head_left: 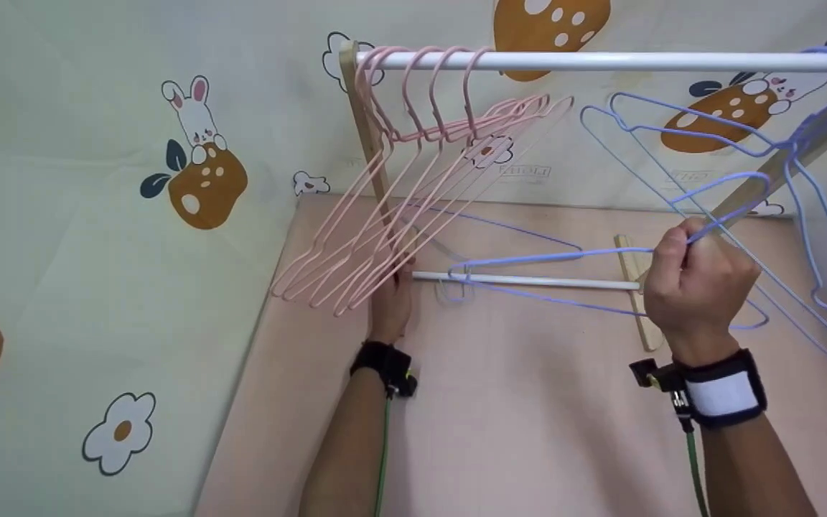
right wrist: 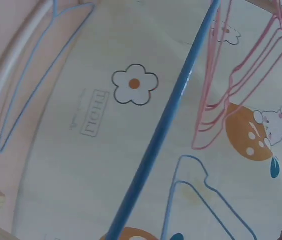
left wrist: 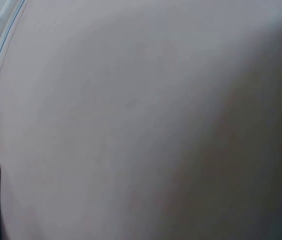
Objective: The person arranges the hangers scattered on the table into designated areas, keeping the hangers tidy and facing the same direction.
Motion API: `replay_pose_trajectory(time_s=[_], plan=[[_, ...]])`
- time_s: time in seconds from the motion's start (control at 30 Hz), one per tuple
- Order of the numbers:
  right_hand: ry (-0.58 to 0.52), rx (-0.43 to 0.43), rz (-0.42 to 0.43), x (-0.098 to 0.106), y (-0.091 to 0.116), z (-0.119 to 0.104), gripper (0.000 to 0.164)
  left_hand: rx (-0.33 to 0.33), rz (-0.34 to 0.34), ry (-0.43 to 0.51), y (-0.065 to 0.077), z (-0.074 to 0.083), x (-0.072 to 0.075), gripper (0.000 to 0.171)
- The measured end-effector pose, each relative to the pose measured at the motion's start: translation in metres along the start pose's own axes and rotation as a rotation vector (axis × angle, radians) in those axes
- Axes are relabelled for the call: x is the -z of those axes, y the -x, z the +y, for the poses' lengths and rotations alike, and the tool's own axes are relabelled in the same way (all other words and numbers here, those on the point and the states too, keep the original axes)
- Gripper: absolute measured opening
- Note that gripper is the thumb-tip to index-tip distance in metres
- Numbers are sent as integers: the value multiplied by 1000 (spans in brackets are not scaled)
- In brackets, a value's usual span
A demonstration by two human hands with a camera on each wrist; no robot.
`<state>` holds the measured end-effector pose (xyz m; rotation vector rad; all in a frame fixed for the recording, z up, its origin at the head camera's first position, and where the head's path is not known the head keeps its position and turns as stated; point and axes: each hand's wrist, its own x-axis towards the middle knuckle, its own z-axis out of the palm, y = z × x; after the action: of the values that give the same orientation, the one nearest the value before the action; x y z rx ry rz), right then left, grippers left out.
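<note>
In the head view my right hand (head_left: 701, 287) is curled in a fist round a blue hanger (head_left: 543, 257). Its hook rises above the fist and its body reaches left over the lower white bar. A blue bar of it crosses the right wrist view close up. My left hand (head_left: 390, 305) grips the left wooden post (head_left: 363, 118) of a clothes rack, its fingers partly hidden behind pink hangers (head_left: 356, 237). These hang by their hooks at the left end of the white rail (head_left: 600, 62).
More blue hangers (head_left: 801, 154) hang at the rail's right end. A thin blue hanger (head_left: 507, 226) lies low behind the lower white bar (head_left: 543, 280). A wooden foot (head_left: 643, 330) stands on the pink surface (head_left: 500, 402). Patterned walls (head_left: 263, 86) enclose the back and left.
</note>
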<state>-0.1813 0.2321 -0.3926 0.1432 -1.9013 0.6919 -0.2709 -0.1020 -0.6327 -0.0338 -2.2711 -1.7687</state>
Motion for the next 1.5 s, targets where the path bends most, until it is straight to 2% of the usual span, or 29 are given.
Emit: replay_pose_trajectory(time_s=[0.17, 0.37, 0.53, 0.57, 0.63, 0.8, 0.83, 0.9, 1.03, 1.17, 1.23, 1.37, 1.5], plan=[[2, -114, 17, 7, -22, 2, 45, -3, -9, -10, 0, 2, 0, 56], [57, -245, -54, 14, -49, -1, 50, 94, -2, -72, 3, 7, 1, 50], [97, -324, -92, 19, -65, -10, 52, 122, 2, -96, 3, 11, 1, 47], [105, -317, -93, 20, -66, -10, 51, 118, 4, -90, 3, 12, 1, 45], [124, -305, -93, 20, -70, -7, 49, 100, 14, -76, 2, 5, -3, 43], [200, -345, -124, 16, -80, 3, 47, 42, 19, 66, 0, -14, -9, 35], [219, -357, -136, 15, -82, 4, 48, 47, 8, 79, 1, -12, -8, 35], [247, -367, -163, 13, -87, 4, 48, 67, -6, 46, 2, -4, -6, 42], [279, -356, -222, 7, -93, 5, 47, 148, -27, -95, 6, 11, 0, 60], [297, -338, -290, 0, -94, 6, 49, 200, -16, -96, 7, 16, 2, 69], [294, -329, -320, -3, -94, 7, 51, 194, -11, -59, 8, 18, 3, 72], [275, -304, -347, -7, -91, 12, 49, 163, -13, -80, 8, 20, 3, 71], [270, -301, -363, -10, -88, 17, 46, 102, -18, -102, 9, 20, 3, 53]])
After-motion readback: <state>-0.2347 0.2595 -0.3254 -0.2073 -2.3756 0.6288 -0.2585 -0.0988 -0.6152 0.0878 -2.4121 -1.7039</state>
